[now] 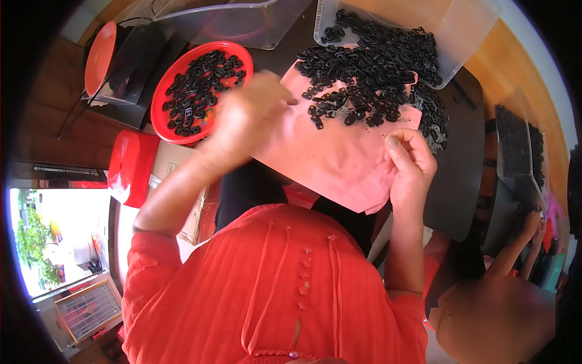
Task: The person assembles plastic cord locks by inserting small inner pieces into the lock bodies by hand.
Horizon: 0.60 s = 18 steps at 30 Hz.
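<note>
Thumb and fingers of the right hand (412,167) pinch the pink sheet (324,151) at its right edge; steadying it should keep the black pieces (379,54) heaped on its far part from sliding. Near the red tray (159,118) at left, the left hand (247,115) is blurred; its finger state cannot be told. No lettering is legible.

Heap of black pieces (348,68) on pink sheet (324,148)

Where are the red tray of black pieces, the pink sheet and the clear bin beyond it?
Red tray (158,104): head view, on its left rim.
Pink sheet (330,156): head view, on its bare lower middle.
Clear bin (464,36): head view, on its right wall.
</note>
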Tool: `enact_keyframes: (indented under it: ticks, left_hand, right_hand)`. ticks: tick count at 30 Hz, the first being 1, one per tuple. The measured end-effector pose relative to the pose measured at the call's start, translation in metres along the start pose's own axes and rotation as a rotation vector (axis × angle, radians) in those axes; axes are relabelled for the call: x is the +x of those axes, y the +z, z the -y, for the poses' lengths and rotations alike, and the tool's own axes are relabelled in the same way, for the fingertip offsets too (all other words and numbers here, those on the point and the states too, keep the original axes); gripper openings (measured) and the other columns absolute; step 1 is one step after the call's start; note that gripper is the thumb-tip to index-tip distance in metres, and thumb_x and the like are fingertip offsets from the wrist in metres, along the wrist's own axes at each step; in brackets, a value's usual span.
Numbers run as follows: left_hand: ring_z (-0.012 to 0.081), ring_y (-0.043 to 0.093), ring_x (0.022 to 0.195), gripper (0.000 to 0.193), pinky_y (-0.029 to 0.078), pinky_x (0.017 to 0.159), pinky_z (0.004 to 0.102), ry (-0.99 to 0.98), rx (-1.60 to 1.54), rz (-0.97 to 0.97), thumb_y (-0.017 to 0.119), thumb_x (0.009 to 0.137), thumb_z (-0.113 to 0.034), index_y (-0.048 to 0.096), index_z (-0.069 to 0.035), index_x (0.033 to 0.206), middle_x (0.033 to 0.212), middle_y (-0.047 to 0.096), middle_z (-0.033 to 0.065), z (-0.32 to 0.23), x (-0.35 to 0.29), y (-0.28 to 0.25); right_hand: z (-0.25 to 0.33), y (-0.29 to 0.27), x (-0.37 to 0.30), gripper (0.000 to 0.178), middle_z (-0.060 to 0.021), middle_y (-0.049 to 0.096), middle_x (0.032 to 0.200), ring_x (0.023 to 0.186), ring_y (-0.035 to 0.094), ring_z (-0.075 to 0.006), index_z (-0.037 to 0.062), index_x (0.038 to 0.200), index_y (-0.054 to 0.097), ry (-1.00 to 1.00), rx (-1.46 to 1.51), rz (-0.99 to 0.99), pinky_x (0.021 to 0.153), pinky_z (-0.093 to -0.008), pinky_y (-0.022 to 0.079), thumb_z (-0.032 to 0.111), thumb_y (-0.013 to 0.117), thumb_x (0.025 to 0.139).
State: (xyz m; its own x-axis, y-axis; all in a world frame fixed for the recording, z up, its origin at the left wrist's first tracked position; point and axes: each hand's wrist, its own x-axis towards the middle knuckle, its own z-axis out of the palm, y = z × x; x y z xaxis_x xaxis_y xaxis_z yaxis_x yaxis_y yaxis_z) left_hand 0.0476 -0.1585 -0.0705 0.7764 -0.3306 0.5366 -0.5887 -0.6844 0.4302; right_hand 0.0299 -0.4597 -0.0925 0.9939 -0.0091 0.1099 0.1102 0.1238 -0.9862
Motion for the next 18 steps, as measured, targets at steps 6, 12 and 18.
enact_keyframes:
  ticks: [6, 12, 18]
  left_hand:
    - [0.0291, 0.060, 0.072, 0.012, 0.051, 0.060, 0.0400, 0.273, 0.116, 0.100, 0.068, 0.071, -0.006, 0.060, -0.004, 0.079, 0.081, 0.056, 0.0108, -0.049, 0.032, 0.092]
    - [0.0269, 0.060, 0.071, 0.011, 0.052, 0.058, 0.0379, 0.346, 0.333, 0.170, 0.064, 0.070, -0.010, 0.057, -0.004, 0.074, 0.079, 0.055, 0.0131, -0.057, 0.040, 0.105]
    - [0.0262, 0.060, 0.070, 0.010, 0.052, 0.057, 0.0380, 0.319, 0.309, 0.141, 0.066, 0.074, -0.010, 0.057, -0.004, 0.076, 0.078, 0.054, 0.0114, -0.048, 0.035, 0.108]
  right_hand:
    - [-0.002, -0.006, -0.002, 0.012, 0.0033, 0.061, 0.078, 0.064, 0.056, -0.0045, 0.0043, 0.095, 0.066, 0.006, -0.058, -0.007, 0.055, -0.0193, 0.041, 0.014, 0.072, 0.094]
    - [0.000, -0.011, -0.007, 0.011, 0.0037, 0.061, 0.079, 0.067, 0.054, -0.0033, 0.0039, 0.095, 0.065, 0.034, -0.010, 0.029, 0.056, -0.0187, 0.041, 0.013, 0.072, 0.095]
    - [0.001, -0.012, -0.007, 0.009, 0.0020, 0.061, 0.075, 0.064, 0.056, -0.0052, 0.0035, 0.093, 0.066, 0.026, 0.016, 0.025, 0.055, -0.0190, 0.039, 0.011, 0.070, 0.094]
